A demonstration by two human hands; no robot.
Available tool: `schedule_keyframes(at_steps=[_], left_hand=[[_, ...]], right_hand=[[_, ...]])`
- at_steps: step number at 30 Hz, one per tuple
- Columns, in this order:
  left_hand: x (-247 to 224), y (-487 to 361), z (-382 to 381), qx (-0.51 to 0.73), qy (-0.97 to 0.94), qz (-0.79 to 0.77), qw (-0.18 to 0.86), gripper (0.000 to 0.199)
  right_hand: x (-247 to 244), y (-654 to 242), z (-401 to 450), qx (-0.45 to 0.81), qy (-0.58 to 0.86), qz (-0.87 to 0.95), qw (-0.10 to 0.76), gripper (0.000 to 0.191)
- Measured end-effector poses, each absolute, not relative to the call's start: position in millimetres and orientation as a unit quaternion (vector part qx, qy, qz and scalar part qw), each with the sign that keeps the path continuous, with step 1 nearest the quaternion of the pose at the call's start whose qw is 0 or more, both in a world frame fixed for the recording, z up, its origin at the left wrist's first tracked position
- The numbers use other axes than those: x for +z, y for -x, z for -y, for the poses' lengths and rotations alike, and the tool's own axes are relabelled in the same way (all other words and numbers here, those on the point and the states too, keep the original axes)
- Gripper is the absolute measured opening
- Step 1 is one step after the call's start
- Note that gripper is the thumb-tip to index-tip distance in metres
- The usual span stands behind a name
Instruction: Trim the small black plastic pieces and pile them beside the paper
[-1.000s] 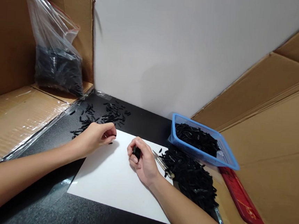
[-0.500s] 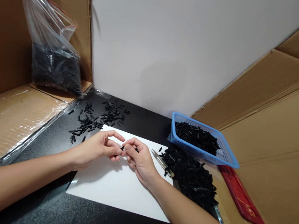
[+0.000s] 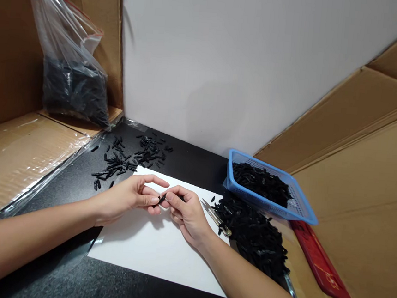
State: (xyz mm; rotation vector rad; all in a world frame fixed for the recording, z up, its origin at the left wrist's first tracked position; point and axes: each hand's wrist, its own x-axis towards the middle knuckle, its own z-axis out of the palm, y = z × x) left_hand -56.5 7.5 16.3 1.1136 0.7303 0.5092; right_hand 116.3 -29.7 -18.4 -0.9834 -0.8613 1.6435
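1. Clear plastic forms the bag [image 3: 74, 89] at far left, standing on cardboard [image 3: 25, 145]; dark pieces fill its lower part, and its upper part is slack. Whether its mouth is sealed, I cannot tell.
2. Loose black pieces [image 3: 113, 165] lie scattered on the black table [image 3: 69, 277], beyond the left wrist.
3. The left hand [image 3: 138, 197] pinches the near end of one small black piece [image 3: 160, 200] between thumb and fingers, with the forefinger raised clear. A light pinch should serve best, since such a slim bit could slip or snap.
4. That piece slants between the two hands, above the white sheet [image 3: 155, 249]. Working low over the sheet seems wise: a dropped bit would show up plainly there.
5. The right hand [image 3: 188, 208] has thumb and forefinger at the piece's other end, its remaining fingers curled. Something dark shows within that curl; how much it holds, I cannot tell. Keeping those fingers closed should stop anything spilling.
6. A pointed metal tool [image 3: 212, 213], perhaps scissors, lies by the sheet's right edge, against a black heap [image 3: 256, 237]. The right wrist is best kept off its points.
7. Behind the heap, the blue basket [image 3: 300, 197] holds many more black pieces, with bare mesh at its right end.
8. A red flat object [image 3: 320, 264] lies farthest right.
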Motion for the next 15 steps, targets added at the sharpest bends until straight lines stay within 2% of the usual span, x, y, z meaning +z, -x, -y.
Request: schedule_keyframes(at_steps=[15], left_hand=[[16.1, 58.0, -6.8, 0.253, -0.501, -0.346, 0.752, 0.034]], right_hand=[[-19.2, -120.2, 27.9, 0.692, 0.367, 0.323, 0.531, 0.02]])
